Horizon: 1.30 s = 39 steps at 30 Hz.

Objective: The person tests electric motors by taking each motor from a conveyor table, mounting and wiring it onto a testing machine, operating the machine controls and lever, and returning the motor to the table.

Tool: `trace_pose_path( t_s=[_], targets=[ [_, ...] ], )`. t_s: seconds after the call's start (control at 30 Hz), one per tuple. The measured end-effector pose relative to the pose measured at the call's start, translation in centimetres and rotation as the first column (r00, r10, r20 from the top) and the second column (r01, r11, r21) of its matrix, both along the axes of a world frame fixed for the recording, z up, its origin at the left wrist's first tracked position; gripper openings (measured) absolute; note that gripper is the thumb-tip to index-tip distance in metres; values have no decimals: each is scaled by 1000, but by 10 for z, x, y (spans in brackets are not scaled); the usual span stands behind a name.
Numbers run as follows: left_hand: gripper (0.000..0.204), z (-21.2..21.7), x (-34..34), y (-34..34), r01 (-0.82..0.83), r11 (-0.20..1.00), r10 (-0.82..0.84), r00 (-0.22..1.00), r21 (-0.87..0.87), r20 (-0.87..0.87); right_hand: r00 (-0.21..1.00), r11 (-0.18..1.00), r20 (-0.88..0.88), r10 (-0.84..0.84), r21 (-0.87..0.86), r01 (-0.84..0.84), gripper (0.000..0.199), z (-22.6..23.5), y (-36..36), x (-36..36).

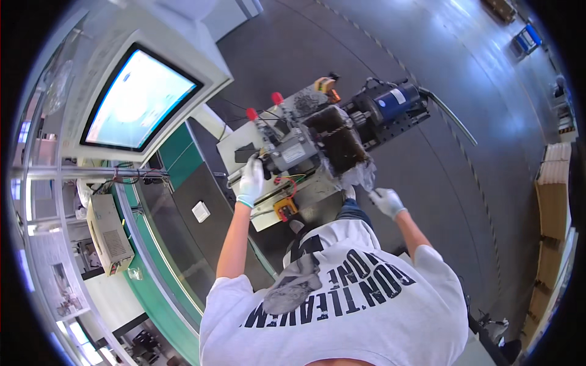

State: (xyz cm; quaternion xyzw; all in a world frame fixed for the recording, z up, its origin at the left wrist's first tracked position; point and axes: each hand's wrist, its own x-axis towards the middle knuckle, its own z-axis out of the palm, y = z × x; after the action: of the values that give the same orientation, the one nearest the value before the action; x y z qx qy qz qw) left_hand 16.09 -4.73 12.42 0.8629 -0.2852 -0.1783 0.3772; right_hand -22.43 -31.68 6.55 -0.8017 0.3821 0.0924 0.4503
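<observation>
Overhead view of a person in a white printed shirt working at a small machine assembly (pixel 317 143) mounted on a pale base plate (pixel 235 146). Left hand (pixel 251 181), in a white glove, is closed around a dark handle (pixel 247 154) at the near-left end of the assembly, just below two red-capped knobs (pixel 264 106). Right hand (pixel 387 201), also gloved, sits at the near-right corner of the assembly, its fingers pinched narrowly on a crumpled piece of clear plastic film (pixel 360 175) that hangs from the dark central block (pixel 337 140). A blue cylindrical motor (pixel 394 102) is fixed to the far-right end of the assembly. An orange-yellow part (pixel 284 208) lies on the plate just nearer than the left hand. A large lit monitor (pixel 139 97) stands well to the left of the assembly, above a green-edged bench (pixel 174 152).
</observation>
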Motion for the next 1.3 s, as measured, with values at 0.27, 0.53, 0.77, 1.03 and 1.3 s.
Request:
trace_pose_path(
  t_s=[0.27, 0.53, 0.77, 1.03, 1.3],
  targets=[
    [52, -55, 46, 39, -421, 905, 322, 775, -63, -543, 926, 424, 84, -369, -871, 247, 51, 30, -274, -65],
    [56, -25, 46, 32, -334, 935, 325, 667, 121, -670, 802, 793, -408, -436, -595, 129, 50, -61, -461, -142],
    [55, 8, 27, -9, -404, 872, 483, 608, 278, -630, 769, 756, -390, -507, -629, 180, 45, -36, -432, -127],
    [51, -20, 22, -8, -281, 952, 299, 782, 119, -548, 602, 627, -302, -739, -635, 451, 51, -20, -253, -108],
    [43, -31, 10, 12, -405, 912, 366, 877, -68, -311, 783, 578, -282, -554, -807, 119, 67, -1, -335, -120]
  ],
)
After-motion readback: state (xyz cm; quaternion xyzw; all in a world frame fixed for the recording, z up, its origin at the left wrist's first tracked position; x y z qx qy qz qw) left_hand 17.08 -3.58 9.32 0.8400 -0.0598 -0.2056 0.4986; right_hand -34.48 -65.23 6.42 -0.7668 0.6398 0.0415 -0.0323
